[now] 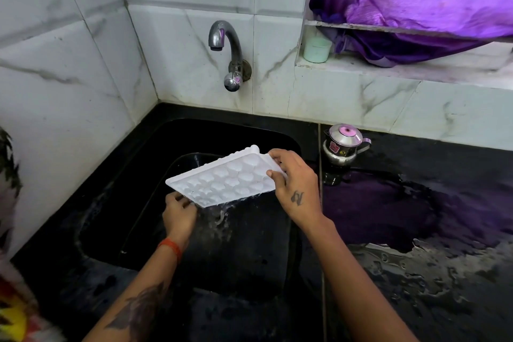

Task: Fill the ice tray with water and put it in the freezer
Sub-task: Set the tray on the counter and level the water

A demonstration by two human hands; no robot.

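We see tray tilted over sink, spilling water | left hand, right hand both grasp tray | pot right of sink, label "3"

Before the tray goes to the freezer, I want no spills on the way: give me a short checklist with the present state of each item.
1. Both hands hold the ice tray: ok. The left hand grips the near corner and the right hand the far end.
2. Tray level: not ok. It tilts toward its near edge.
3. Water stays in the tray: not ok. The water runs off the near edge into the sink.
4. Cells full: cannot tell.
5. Tap off: ok, no stream falls from the spout.
6. Counter dry: not ok, puddles lie on it.
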